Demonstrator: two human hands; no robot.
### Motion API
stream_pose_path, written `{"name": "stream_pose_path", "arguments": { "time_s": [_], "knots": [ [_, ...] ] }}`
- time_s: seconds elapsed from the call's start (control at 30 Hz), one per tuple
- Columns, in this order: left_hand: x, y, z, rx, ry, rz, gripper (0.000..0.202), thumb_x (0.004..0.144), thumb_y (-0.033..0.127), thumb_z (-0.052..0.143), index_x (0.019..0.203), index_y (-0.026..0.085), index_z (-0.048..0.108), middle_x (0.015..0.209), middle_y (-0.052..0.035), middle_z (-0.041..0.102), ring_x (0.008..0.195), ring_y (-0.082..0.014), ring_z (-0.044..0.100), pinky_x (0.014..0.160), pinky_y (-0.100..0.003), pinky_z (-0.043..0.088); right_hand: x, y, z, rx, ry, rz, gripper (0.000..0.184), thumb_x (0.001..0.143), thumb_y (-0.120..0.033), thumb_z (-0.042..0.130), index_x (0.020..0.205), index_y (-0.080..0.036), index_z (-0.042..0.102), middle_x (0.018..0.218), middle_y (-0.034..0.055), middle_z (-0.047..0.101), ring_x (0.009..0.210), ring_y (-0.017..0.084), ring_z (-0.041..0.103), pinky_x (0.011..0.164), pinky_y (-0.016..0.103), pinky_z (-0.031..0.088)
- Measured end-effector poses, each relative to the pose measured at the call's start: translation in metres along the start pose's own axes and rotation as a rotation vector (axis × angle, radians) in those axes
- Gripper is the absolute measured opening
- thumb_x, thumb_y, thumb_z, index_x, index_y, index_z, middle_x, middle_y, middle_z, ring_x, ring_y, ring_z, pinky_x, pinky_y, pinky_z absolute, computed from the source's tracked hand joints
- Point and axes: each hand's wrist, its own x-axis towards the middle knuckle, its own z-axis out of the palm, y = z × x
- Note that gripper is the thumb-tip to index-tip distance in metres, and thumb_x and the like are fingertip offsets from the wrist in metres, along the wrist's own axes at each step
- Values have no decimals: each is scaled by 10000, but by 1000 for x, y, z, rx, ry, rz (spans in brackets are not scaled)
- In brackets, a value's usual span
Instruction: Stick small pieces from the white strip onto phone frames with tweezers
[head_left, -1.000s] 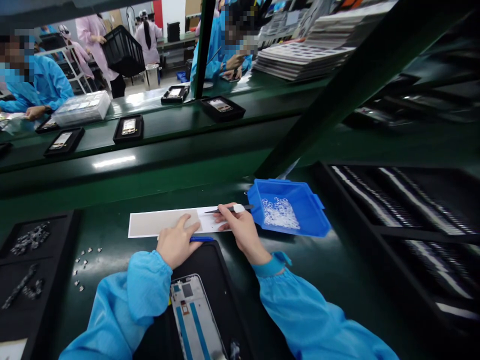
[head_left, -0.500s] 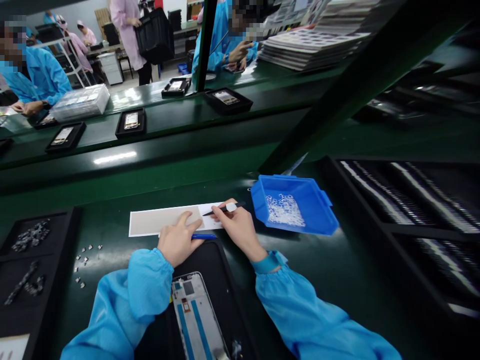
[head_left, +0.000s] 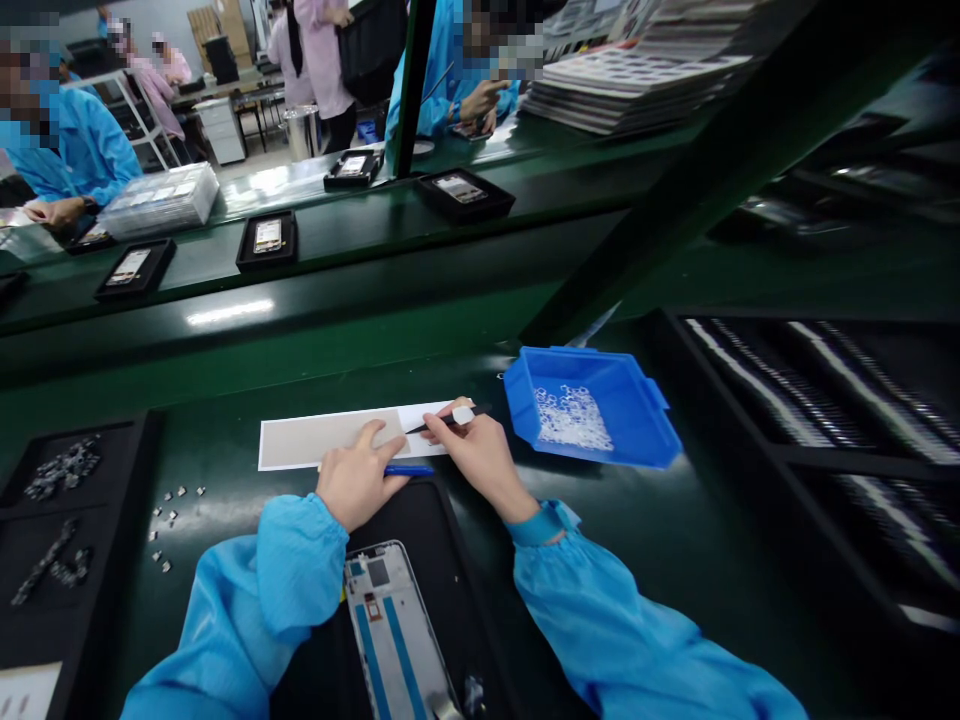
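My left hand [head_left: 357, 478] lies over a strip of white-edged, beige sheet [head_left: 304, 442], its fingertips pressing on the surface. A slim blue pen-like tool [head_left: 409, 470] sticks out from between its thumb and fingers. In my right hand [head_left: 474, 448] is a pair of black tweezers [head_left: 420, 428] with a white patch near the grip. The tweezers' tips meet the sheet near the border of its beige part; whether they pinch anything is too small to tell. Below my hands, a phone frame [head_left: 394, 630] with two blue strips rests on a black tray [head_left: 457, 600].
A blue bin [head_left: 637, 415] of small white rings stands right of my right hand. Black trays of parts flank me, left [head_left: 142, 480] and right [head_left: 787, 455]. Small metal pieces [head_left: 172, 516] lie on the left. Phone trays [head_left: 268, 238] line the belt; co-workers sit beyond.
My hands and the tweezers keep nearly the same place on the sheet. Trays on the belt have shifted slightly right. A person in pink with a black crate has moved right.
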Motion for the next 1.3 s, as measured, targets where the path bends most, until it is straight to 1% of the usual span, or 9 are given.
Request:
{"name": "stream_pose_path", "arguments": {
  "time_s": [0.47, 0.7, 0.77, 0.83, 0.93, 0.97, 1.03, 1.13, 1.3],
  "knots": [
    [-1, 0, -1, -11, 0, 3, 449, 940, 462, 551, 1381, 387, 517, 1524, -44, 407, 1013, -274, 690, 821, -455, 612, 2, 3, 1, 70, -3, 33, 373, 693, -562, 727, 724, -224, 573, 620, 50, 702, 655, 294, 720, 620, 363, 556],
    [0, -2, 4, 5, 43, 21, 433, 929, 444, 584, 1357, 398, 546, 1513, -15, 449, 1026, -283, 692, 817, -459, 615, 3, -4, -5, 245, 72, -1, 512, 646, -697, 738, 699, -238, 519, 576, 45, 664, 643, 290, 706, 486, 318, 479],
    [-1, -6, 4, -61, 99, 11, 392, 932, 393, 594, 1323, 387, 583, 1497, -9, 473, 1077, -265, 674, 842, -414, 605, -7, -8, -8, 294, 108, -21, 542, 647, -730, 725, 709, -243, 495, 526, 3, 615, 632, 269, 700, 503, 309, 477],
    [-7, -13, 2, -182, 243, -30, 332, 945, 328, 579, 1271, 351, 632, 1422, -21, 549, 1095, -232, 662, 849, -344, 586, -25, -11, -11, 333, 110, -27, 545, 653, -723, 739, 718, -244, 488, 469, -39, 547, 591, 244, 686, 523, 302, 485],
    [-24, -25, -5, -417, 410, -90, 228, 950, 272, 552, 1105, 247, 717, 1150, -46, 700, 1007, -198, 678, 854, -285, 535, -63, -13, -11, 313, 29, -4, 480, 710, -649, 758, 721, -232, 523, 486, -41, 552, 556, 218, 673, 534, 289, 496],
    [-31, -29, -8, -495, 372, -95, 206, 943, 281, 555, 1029, 219, 732, 1040, -43, 726, 949, -194, 685, 837, -278, 522, -76, -14, -10, 274, -16, -5, 443, 746, -617, 748, 714, -226, 542, 524, -24, 582, 567, 214, 676, 539, 287, 500],
    [-46, -32, -11, -621, 177, -88, 209, 921, 323, 569, 911, 195, 734, 857, -19, 732, 819, -187, 682, 760, -267, 500, -97, -15, -7, 177, -106, -44, 378, 817, -554, 706, 697, -217, 582, 618, 11, 630, 607, 212, 682, 562, 293, 513],
    [-61, -31, -10, -672, -98, -84, 190, 872, 330, 594, 881, 202, 734, 709, 19, 682, 657, -159, 622, 633, -249, 438, -113, -16, -2, 59, -180, -131, 313, 870, -472, 658, 692, -218, 609, 687, 29, 634, 639, 215, 670, 595, 316, 516],
    [-64, -27, -7, -576, -164, -51, 139, 838, 257, 611, 860, 201, 736, 755, 15, 651, 663, -139, 577, 639, -241, 397, -112, -16, 2, -133, -187, -226, 262, 893, -411, 607, 700, -234, 588, 666, 18, 640, 661, 222, 628, 681, 367, 469]
  ]
}}
